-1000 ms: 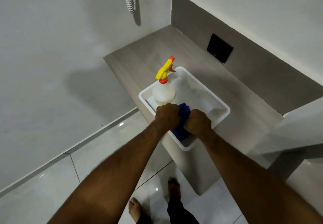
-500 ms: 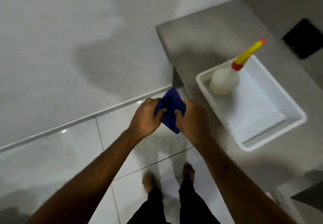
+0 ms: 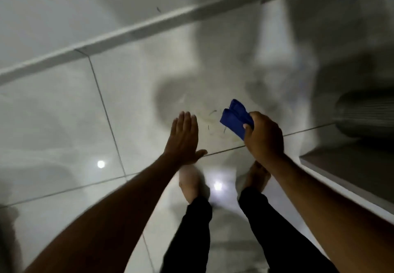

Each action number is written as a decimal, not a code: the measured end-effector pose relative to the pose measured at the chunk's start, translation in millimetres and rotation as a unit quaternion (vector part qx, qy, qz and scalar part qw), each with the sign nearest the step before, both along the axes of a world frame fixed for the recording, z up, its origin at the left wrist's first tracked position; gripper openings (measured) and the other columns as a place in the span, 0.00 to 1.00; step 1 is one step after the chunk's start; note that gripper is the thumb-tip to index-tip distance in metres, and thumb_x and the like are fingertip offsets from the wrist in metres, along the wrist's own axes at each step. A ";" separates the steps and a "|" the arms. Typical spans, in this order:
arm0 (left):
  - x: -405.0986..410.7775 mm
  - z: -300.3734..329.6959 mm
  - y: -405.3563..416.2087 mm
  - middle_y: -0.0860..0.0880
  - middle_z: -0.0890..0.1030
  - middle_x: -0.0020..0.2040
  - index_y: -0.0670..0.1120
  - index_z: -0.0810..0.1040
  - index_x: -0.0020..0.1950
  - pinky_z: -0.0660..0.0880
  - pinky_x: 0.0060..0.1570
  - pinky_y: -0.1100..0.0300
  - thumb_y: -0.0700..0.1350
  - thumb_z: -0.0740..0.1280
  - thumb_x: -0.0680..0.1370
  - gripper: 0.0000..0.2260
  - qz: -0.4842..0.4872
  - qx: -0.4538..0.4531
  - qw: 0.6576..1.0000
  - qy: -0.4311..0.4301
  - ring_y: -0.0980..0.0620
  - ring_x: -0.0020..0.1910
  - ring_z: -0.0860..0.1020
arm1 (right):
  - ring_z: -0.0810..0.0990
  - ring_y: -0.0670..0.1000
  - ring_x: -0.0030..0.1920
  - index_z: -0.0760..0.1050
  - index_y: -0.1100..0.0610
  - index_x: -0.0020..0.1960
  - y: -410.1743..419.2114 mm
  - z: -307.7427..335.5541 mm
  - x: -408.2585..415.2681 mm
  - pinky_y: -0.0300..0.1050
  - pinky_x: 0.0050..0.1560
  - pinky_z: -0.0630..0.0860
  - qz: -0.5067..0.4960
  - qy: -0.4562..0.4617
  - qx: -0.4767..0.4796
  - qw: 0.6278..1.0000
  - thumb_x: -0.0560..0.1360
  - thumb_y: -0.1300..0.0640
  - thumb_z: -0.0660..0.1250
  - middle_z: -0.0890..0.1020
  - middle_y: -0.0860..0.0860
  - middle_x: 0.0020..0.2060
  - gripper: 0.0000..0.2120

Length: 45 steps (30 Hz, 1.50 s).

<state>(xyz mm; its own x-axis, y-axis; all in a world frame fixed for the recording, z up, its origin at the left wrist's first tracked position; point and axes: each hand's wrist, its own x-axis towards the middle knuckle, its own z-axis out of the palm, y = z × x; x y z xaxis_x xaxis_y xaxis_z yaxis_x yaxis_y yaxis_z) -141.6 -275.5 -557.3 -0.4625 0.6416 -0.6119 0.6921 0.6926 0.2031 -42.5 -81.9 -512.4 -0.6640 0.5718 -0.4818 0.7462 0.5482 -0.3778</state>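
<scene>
A folded blue cloth is gripped in my right hand, which is held above the pale floor tiles, the cloth sticking out to the upper left of the fist. My left hand is flat with straight fingers, empty, hovering over the floor a little to the left of the cloth. Faint dark marks and stray hairs lie on the tile between the two hands.
Glossy white floor tiles fill the view, with a white skirting along the wall. My bare feet and black trouser legs stand below. A counter edge and a dark ribbed object sit at the right.
The view has swung down from the counter and tray to the floor. My left hand has let go of the blue cloth and opened flat; my right hand alone keeps it.
</scene>
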 end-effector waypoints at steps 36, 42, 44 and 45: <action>-11.9 -268.3 -43.8 0.35 0.17 0.67 0.36 0.22 0.70 0.25 0.67 0.41 0.68 0.79 0.39 0.85 0.061 -0.128 0.986 -0.085 0.33 0.69 0.21 | 0.58 0.67 0.74 0.52 0.54 0.79 86.9 -366.1 24.4 0.65 0.74 0.55 0.127 0.031 0.254 0.958 0.80 0.41 0.54 0.58 0.65 0.76 0.32; -11.8 -272.4 -47.0 0.37 0.19 0.70 0.37 0.24 0.72 0.28 0.69 0.41 0.70 0.77 0.36 0.86 0.050 -0.126 0.989 -0.066 0.35 0.71 0.23 | 0.54 0.65 0.77 0.54 0.54 0.79 -89.1 -350.5 12.4 0.64 0.75 0.48 0.165 0.069 0.148 0.973 0.78 0.40 0.55 0.57 0.61 0.78 0.33; -12.7 -272.3 -49.2 0.36 0.20 0.71 0.37 0.25 0.73 0.29 0.70 0.41 0.71 0.76 0.36 0.86 0.047 -0.130 0.988 -0.064 0.35 0.72 0.24 | 0.52 0.62 0.78 0.53 0.51 0.79 -74.0 -349.4 46.1 0.62 0.76 0.49 0.445 0.132 0.090 0.881 0.77 0.40 0.59 0.55 0.58 0.79 0.34; -12.6 -271.6 -48.9 0.36 0.20 0.71 0.37 0.25 0.73 0.29 0.70 0.41 0.72 0.76 0.36 0.86 0.046 -0.132 0.988 -0.065 0.35 0.72 0.24 | 0.52 0.62 0.78 0.54 0.50 0.78 -44.7 -352.1 64.2 0.61 0.76 0.49 0.516 0.150 0.080 0.839 0.77 0.40 0.59 0.55 0.57 0.79 0.34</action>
<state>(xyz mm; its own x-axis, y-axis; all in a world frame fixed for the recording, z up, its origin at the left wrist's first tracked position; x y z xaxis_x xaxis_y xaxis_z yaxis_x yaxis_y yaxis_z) -154.1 -324.3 -828.9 -0.4185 0.4103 -0.8103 0.6039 0.7920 0.0892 21.7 -126.6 -864.5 -0.9232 -0.3419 -0.1754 -0.2740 0.9058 -0.3231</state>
